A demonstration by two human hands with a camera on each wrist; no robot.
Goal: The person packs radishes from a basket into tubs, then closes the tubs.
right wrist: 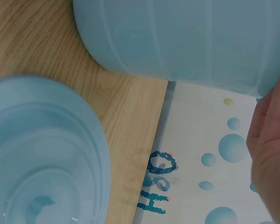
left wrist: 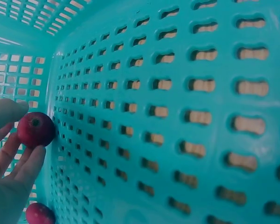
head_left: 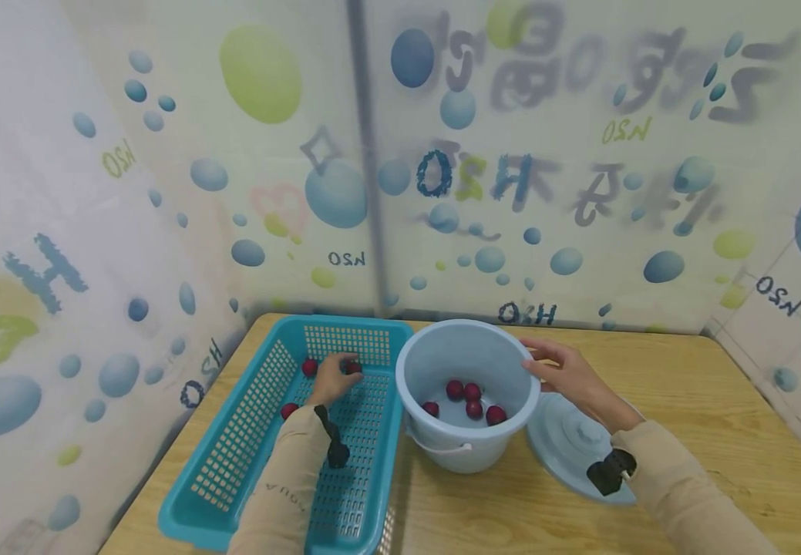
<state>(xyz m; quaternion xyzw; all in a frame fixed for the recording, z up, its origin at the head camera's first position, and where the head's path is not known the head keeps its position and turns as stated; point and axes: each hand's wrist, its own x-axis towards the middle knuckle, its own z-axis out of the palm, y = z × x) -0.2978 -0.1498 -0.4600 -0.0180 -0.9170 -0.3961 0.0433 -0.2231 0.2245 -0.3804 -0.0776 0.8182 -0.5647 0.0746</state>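
Note:
My left hand (head_left: 341,371) reaches into a teal slotted basket (head_left: 233,416) at the left of the table. It pinches a small red fruit (head_left: 352,368) between thumb and fingers, and the left wrist view shows this fruit (left wrist: 37,128) close to the basket wall (left wrist: 168,107). Two more red fruits (head_left: 310,367) (head_left: 290,411) lie on the basket floor. A light blue bucket (head_left: 469,327) stands to the right of the basket with several red fruits (head_left: 472,401) inside. My right hand (head_left: 536,362) grips the bucket's right rim.
The bucket's light blue lid (head_left: 567,447) lies flat on the wooden table (head_left: 705,416) under my right forearm. Curtains printed with bubbles close off the back and the left. Bare wood stretches to the right of the lid.

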